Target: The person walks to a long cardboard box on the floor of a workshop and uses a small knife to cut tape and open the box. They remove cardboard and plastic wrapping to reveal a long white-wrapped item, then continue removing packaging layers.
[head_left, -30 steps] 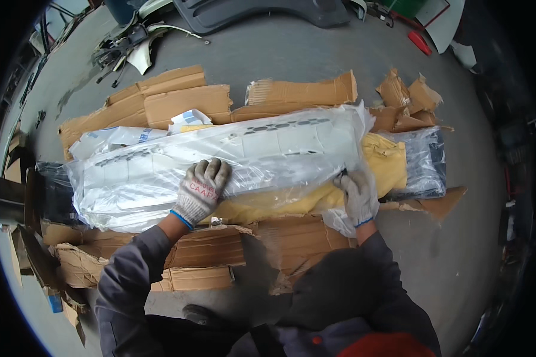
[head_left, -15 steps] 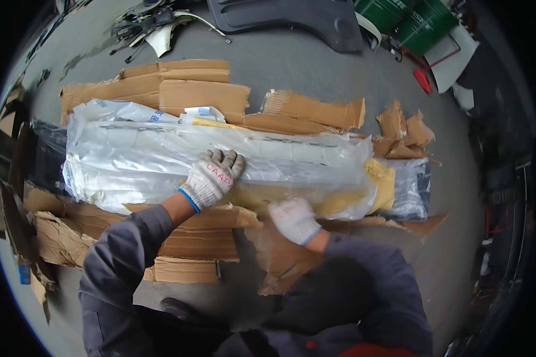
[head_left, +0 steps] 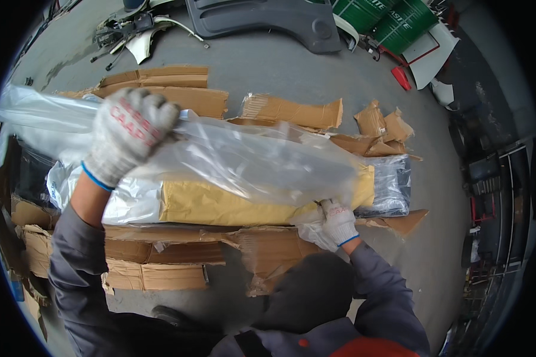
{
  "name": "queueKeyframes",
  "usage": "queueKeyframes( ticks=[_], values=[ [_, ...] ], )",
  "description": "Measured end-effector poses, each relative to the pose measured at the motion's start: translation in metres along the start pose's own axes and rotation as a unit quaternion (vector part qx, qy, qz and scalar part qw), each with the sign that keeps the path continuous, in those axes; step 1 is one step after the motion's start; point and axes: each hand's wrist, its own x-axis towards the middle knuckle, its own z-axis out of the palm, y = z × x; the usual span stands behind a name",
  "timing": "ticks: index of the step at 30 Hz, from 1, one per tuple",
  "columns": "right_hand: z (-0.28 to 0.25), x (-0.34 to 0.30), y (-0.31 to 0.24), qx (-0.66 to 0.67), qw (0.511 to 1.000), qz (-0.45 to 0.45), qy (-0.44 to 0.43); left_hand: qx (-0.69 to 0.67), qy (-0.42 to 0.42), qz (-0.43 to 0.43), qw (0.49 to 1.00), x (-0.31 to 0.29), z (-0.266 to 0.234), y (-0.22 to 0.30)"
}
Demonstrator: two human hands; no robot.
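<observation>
A long flat package lies across the floor, partly wrapped in yellow paper (head_left: 232, 205). Loose over it hangs a clear plastic sheet (head_left: 250, 157). My left hand (head_left: 131, 132), in a white knit glove with a blue cuff, is closed on the sheet and holds it up above the package's left part. On the near side, toward the right end, my right hand (head_left: 339, 223) is gloved alike and grips a bunched edge of the same sheet. White wrapping (head_left: 134, 199) shows at the package's left, and dark clear-wrapped material (head_left: 388, 185) sticks out at its right end.
Torn cardboard (head_left: 292, 110) lies along the far side, with more cardboard (head_left: 178, 276) along the near side. Beyond are a dark grey moulded panel (head_left: 268, 22), green drums (head_left: 402, 27) and a small red piece (head_left: 401, 78). Shelving (head_left: 500, 208) stands at the right.
My left hand has risen from the package and moved left, lifting the plastic sheet. My right hand has shifted right and now grips the sheet's edge. More yellow paper shows.
</observation>
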Motion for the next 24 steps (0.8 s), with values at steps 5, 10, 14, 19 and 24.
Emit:
queueKeyframes(
  ticks=[5, 10, 14, 19, 24],
  values=[
    [0.026, 0.012, 0.038, -0.134, 0.99, -0.033, -0.01, -0.055, -0.089, -0.025, 0.994, -0.018, 0.024, -0.021],
    [-0.008, 0.011, -0.015, -0.07, 0.996, -0.016, -0.054, -0.112, -0.118, -0.056, 0.985, -0.093, 0.106, -0.058],
    [-0.052, -0.015, -0.001, 0.106, 0.989, -0.105, 0.007, -0.132, -0.144, -0.107, 0.975, -0.081, 0.122, -0.052],
    [-0.104, 0.024, 0.039, 0.316, 0.928, 0.191, 0.054, -0.116, -0.176, -0.132, 0.969, -0.066, 0.115, -0.051],
    [0.011, 0.038, 0.043, 0.346, 0.884, 0.312, -0.022, -0.166, -0.132, -0.149, 0.966, -0.057, 0.107, -0.03]
  ],
)
